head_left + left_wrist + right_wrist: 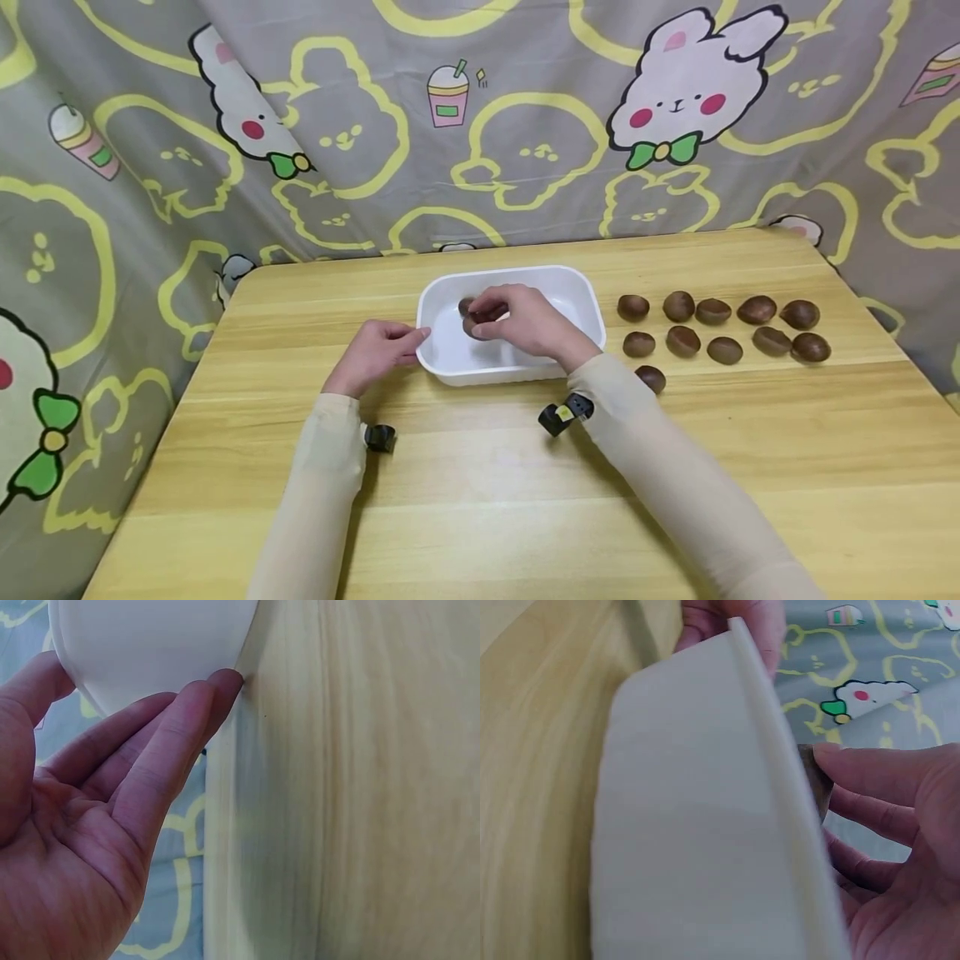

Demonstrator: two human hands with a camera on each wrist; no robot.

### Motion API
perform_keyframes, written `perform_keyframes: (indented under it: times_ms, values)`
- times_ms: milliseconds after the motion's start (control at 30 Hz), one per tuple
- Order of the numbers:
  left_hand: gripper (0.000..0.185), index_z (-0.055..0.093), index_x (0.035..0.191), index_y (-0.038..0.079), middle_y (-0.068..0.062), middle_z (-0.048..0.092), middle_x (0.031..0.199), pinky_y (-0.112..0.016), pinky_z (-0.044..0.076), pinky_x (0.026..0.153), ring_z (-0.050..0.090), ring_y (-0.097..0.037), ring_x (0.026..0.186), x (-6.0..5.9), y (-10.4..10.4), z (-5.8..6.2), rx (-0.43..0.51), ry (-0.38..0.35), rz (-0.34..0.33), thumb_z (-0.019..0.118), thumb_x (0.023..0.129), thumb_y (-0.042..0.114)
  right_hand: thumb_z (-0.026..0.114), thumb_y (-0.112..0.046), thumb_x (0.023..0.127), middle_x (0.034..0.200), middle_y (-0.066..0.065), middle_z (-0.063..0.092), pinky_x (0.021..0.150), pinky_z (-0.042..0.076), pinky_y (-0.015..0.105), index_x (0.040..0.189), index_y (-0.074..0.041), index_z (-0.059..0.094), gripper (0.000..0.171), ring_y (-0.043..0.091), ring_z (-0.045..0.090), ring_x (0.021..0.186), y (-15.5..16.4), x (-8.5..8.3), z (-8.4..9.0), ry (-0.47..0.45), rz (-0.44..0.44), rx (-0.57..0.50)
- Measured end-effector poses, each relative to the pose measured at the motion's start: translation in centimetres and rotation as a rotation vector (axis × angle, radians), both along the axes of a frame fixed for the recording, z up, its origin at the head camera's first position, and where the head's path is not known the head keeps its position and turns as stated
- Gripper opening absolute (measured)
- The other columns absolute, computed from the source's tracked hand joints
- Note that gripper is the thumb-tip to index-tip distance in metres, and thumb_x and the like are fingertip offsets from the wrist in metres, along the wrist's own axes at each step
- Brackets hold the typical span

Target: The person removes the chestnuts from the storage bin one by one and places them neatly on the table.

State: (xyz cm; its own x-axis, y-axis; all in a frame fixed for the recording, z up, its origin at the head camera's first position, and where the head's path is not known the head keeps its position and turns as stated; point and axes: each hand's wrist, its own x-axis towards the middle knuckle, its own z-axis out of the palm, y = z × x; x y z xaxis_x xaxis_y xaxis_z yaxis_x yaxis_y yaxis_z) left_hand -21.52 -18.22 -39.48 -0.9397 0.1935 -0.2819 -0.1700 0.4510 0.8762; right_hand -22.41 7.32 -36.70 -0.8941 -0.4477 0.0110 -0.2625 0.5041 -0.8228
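A white plastic tub (480, 375) stands on the table. My left hand (378, 354) holds its left end, the thumb at the rim and the fingers against the outer wall; in the left wrist view the left hand (112, 787) has its fingers fairly straight. Inside the tub, my right hand (521, 321) pinches a brown chestnut (472, 327) between thumb and fingers. Just behind it lies another chestnut (466, 307), partly covered by the hand. From the right wrist, the tub wall (697, 810) hides part of the pinched chestnut (816, 780).
Several chestnuts (682, 341) lie in two rough rows to the right of the tub. One nearer chestnut (651, 379) sits beside my right sleeve. The wooden table (465, 517) ends at a patterned curtain (525, 125) behind.
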Motion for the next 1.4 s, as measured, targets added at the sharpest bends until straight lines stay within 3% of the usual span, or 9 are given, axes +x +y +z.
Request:
perform_keyframes:
  times_ms: [467,667,833,1200,1400]
  values:
    - [0.051,0.066,0.119,-0.008,-0.020,0.069,0.110,-0.036,0.055,0.085,0.071,-0.025,0.091,0.1,-0.1,0.0,0.028,-0.013,-0.001,0.069,0.093,0.036,0.075,-0.018,0.089,0.105,0.004,0.067,0.086,0.051,0.038,0.113,-0.009,0.070,0.027,0.021,0.064,0.099,5.5,2.3,1.4,-0.007,-0.091,-0.049]
    - [0.050,0.066,0.119,-0.008,-0.020,0.069,0.110,-0.037,0.055,0.085,0.071,-0.024,0.091,0.1,-0.1,0.0,0.029,-0.020,0.003,0.069,0.094,0.036,0.075,-0.028,0.090,0.110,0.005,0.066,0.087,0.051,0.040,0.117,-0.012,0.068,0.033,0.023,0.064,0.101,8.8,3.6,2.1,-0.050,-0.150,-0.022]
    - [0.051,0.066,0.119,-0.008,-0.020,0.069,0.110,-0.037,0.055,0.085,0.071,-0.024,0.091,0.2,0.0,0.2,0.022,-0.023,0.007,0.069,0.093,0.037,0.073,-0.030,0.091,0.113,0.008,0.066,0.087,0.050,0.041,0.120,-0.009,0.067,0.037,0.024,0.064,0.101,10.9,4.5,2.6,-0.027,-0.179,0.025]
    - [0.051,0.066,0.118,-0.008,-0.019,0.069,0.108,-0.035,0.056,0.084,0.071,-0.024,0.091,0.1,-0.3,0.0,0.029,-0.006,0.011,0.069,0.093,0.037,0.073,-0.034,0.091,0.109,0.008,0.068,0.088,0.048,0.041,0.118,-0.007,0.067,0.038,0.023,0.061,0.102,13.7,5.2,1.4,0.030,-0.236,0.071]
    - [0.051,0.066,0.118,-0.008,-0.019,0.069,0.108,-0.036,0.056,0.083,0.071,-0.024,0.090,0.2,-0.2,-0.1,0.035,-0.002,0.012,0.070,0.093,0.037,0.071,-0.037,0.091,0.112,0.009,0.067,0.087,0.049,0.044,0.120,-0.007,0.066,0.041,0.026,0.061,0.104,15.1,5.9,1.2,0.016,-0.253,0.091]
